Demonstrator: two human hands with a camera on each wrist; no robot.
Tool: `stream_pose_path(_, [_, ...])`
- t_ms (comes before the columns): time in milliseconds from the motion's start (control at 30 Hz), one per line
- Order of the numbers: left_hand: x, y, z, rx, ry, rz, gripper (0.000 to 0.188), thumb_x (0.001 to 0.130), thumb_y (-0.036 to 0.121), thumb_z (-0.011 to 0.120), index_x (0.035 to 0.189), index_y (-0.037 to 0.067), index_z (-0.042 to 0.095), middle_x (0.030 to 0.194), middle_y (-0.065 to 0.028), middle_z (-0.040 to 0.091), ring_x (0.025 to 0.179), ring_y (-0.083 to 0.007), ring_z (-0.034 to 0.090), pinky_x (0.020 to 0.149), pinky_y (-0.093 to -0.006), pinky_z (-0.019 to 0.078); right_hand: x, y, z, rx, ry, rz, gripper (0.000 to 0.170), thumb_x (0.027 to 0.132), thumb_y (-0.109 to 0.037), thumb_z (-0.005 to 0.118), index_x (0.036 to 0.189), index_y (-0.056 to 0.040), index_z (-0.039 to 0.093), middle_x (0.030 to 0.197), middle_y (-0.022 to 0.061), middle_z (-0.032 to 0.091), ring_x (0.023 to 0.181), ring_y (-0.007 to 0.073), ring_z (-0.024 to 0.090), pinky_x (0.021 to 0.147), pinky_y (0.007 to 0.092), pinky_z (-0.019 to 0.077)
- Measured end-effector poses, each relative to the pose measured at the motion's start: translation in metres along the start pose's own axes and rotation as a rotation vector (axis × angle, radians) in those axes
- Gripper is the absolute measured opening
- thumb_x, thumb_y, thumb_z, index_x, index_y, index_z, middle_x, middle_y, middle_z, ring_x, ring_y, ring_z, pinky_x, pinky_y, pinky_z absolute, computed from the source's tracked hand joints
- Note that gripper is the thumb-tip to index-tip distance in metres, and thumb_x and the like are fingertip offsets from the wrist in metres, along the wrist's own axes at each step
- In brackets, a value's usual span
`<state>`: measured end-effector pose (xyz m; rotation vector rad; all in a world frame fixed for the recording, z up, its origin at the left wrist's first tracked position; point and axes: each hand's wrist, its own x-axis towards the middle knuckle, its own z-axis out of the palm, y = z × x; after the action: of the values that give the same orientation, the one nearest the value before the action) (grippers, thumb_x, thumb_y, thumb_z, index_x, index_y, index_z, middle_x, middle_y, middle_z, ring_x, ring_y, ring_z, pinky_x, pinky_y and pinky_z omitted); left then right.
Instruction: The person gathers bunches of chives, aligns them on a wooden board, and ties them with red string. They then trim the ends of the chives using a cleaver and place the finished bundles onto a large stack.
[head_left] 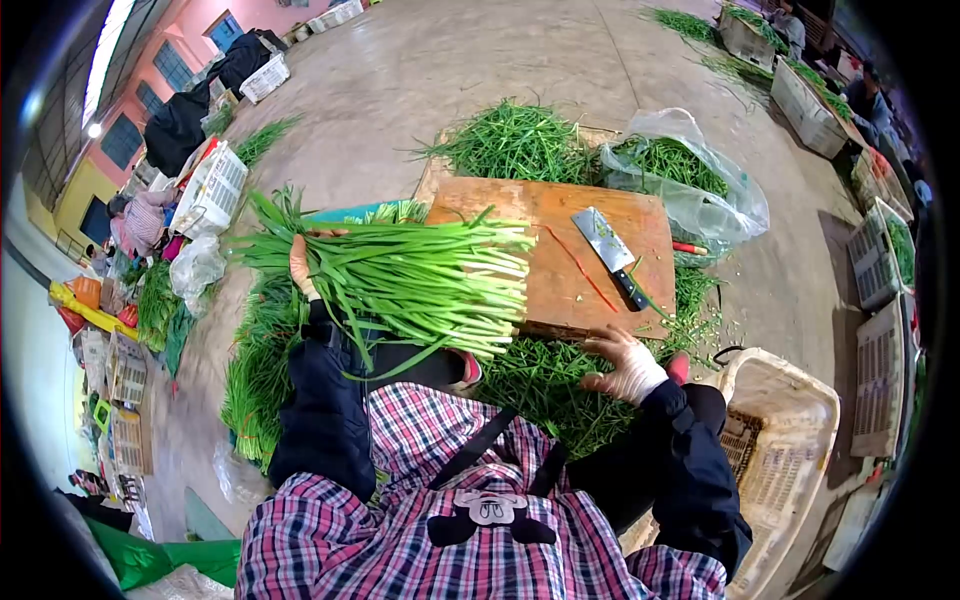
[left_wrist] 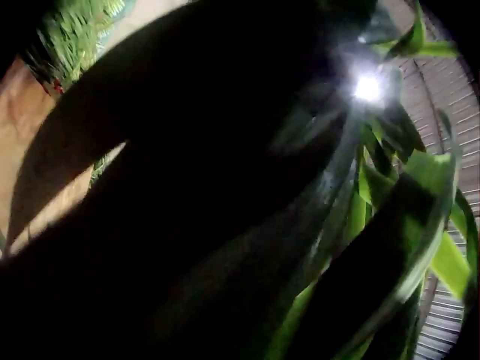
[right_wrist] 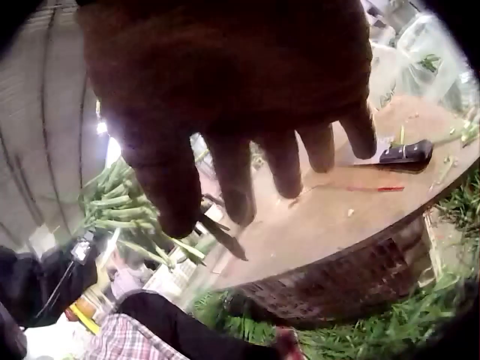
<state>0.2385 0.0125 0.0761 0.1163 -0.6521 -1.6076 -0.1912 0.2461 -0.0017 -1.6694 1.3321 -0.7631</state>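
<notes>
My left hand (head_left: 302, 268) grips a thick bunch of garlic chives (head_left: 420, 270) near its leafy end, mostly covered by leaves. The pale cut ends point right and overlap the left part of a wooden board (head_left: 490, 200). Leaves and deep shadow fill the left wrist view. Off the board's near right edge, my right hand (head_left: 628, 368), wrapped in pale covering, is held with fingers spread and nothing in it. A cleaver (head_left: 605, 240) with a black handle lies on the board. Left of it lies a thin red strip (head_left: 580, 268), with small trimmings around.
Loose greens (head_left: 515, 140) are piled behind the board, beside a clear plastic bag (head_left: 690, 205) of greens. More cut greens (head_left: 545, 390) lie below the board. A white plastic crate (head_left: 790, 430) stands at right; bundled greens (head_left: 260, 370) are stacked at left.
</notes>
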Motion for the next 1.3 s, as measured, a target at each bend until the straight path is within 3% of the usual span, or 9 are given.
stream_pose_path(100, [0.002, -0.007, 0.004, -0.024, -0.018, -0.019, 0.024, 0.085, 0.027, 0.061, 0.092, 0.004, 0.061, 0.088, -0.0158, 0.065, 0.086, -0.0361, 0.06, 0.085, -0.0504, 0.047, 0.009, -0.024, -0.007, 0.389, 0.196, -0.035, 0.078, 0.072, -0.034, 0.076, 0.135, -0.003, 0.041, 0.135, 0.0154, 0.046, 0.127, 0.0252, 0.041, 0.103, 0.0361, 0.0332])
stream_pose_path(333, [0.003, -0.011, 0.014, -0.023, -0.011, -0.093, 0.031, 0.087, 0.028, 0.056, 0.092, -0.002, 0.063, 0.089, -0.0165, 0.064, 0.086, -0.0298, 0.061, 0.082, -0.0455, 0.0498, 0.064, -0.073, 0.006, 0.999, 0.104, 0.077, 0.065, 0.078, -0.015, 0.07, 0.134, -0.0027, 0.041, 0.114, 0.0066, 0.059, 0.098, 0.0153, 0.057, 0.088, 0.03, 0.0445])
stream_pose_path(600, [0.001, -0.02, 0.03, 0.184, -0.15, -0.025, 0.04, 0.091, 0.033, 0.049, 0.093, -0.006, 0.061, 0.089, -0.0174, 0.062, 0.088, -0.0327, 0.059, 0.08, -0.0492, 0.0499, 0.09, -0.071, 0.031, 1.435, 0.143, -0.032, 0.04, 0.078, 0.0, 0.066, 0.116, -0.0044, 0.055, 0.108, 0.0066, 0.063, 0.094, 0.0172, 0.062, 0.084, 0.0321, 0.0499])
stream_pose_path(933, [-0.007, -0.017, 0.048, 0.26, -0.282, -0.098, 0.041, 0.092, 0.032, 0.049, 0.098, -0.007, 0.06, 0.094, -0.0207, 0.062, 0.09, -0.0305, 0.06, 0.079, -0.0438, 0.0507, 0.09, -0.054, 0.044, 1.344, 0.116, 0.042, 0.025, 0.082, -0.007, 0.066, 0.106, -0.0024, 0.061, 0.101, 0.0061, 0.066, 0.089, 0.0151, 0.062, 0.076, 0.0306, 0.0501])
stream_pose_path(1033, [0.004, -0.01, 0.034, 0.113, -0.315, -0.198, 0.047, 0.089, 0.038, 0.052, 0.107, -0.006, 0.057, 0.097, -0.0222, 0.061, 0.1, -0.0286, 0.058, 0.088, -0.0444, 0.0475, 0.081, -0.045, 0.049, 1.079, 0.106, -0.171, 0.04, 0.079, -0.002, 0.066, 0.118, -0.0007, 0.056, 0.113, 0.0073, 0.062, 0.106, 0.0166, 0.057, 0.092, 0.0309, 0.0445])
stream_pose_path(1100, [0.0, -0.013, 0.048, -0.055, -0.29, -0.283, 0.046, 0.088, 0.037, 0.053, 0.112, -0.003, 0.057, 0.099, -0.0202, 0.062, 0.103, -0.0283, 0.056, 0.092, -0.0454, 0.0454, 0.07, -0.055, 0.047, 1.226, 0.018, -0.045, 0.047, 0.08, 0.004, 0.061, 0.125, 0.0017, 0.05, 0.123, 0.0091, 0.058, 0.114, 0.0188, 0.053, 0.098, 0.0318, 0.0391])
stream_pose_path(1200, [0.006, -0.012, 0.05, -0.002, -0.243, -0.245, 0.038, 0.085, 0.032, 0.057, 0.101, -0.001, 0.064, 0.094, -0.0127, 0.066, 0.095, -0.0315, 0.061, 0.083, -0.0481, 0.0502, 0.043, -0.046, 0.036, 1.079, 0.069, -0.13, 0.026, 0.075, -0.006, 0.069, 0.1, 0.0008, 0.065, 0.105, 0.0076, 0.063, 0.096, 0.0171, 0.058, 0.085, 0.0304, 0.0422])
stream_pose_path(1233, [0.007, -0.012, 0.05, 0.025, -0.244, -0.244, 0.037, 0.085, 0.031, 0.057, 0.1, -0.001, 0.065, 0.094, -0.0127, 0.066, 0.095, -0.0313, 0.061, 0.084, -0.0475, 0.0501, 0.032, -0.041, 0.023, 0.977, 0.027, -0.008, 0.016, 0.073, -0.008, 0.07, 0.088, -0.0001, 0.067, 0.096, 0.0052, 0.063, 0.089, 0.0166, 0.057, 0.08, 0.0297, 0.0418])
stream_pose_path(1300, [0.007, -0.01, 0.05, 0.078, -0.248, -0.24, 0.035, 0.085, 0.03, 0.058, 0.1, 0.0, 0.065, 0.094, -0.0126, 0.067, 0.094, -0.0309, 0.06, 0.084, -0.0463, 0.0498, 0.015, -0.021, 0.011, 0.894, -0.034, 0.088, 0.014, 0.072, -0.005, 0.07, 0.085, 0.0009, 0.067, 0.111, 0.0067, 0.062, 0.108, 0.0176, 0.053, 0.088, 0.0311, 0.0425])
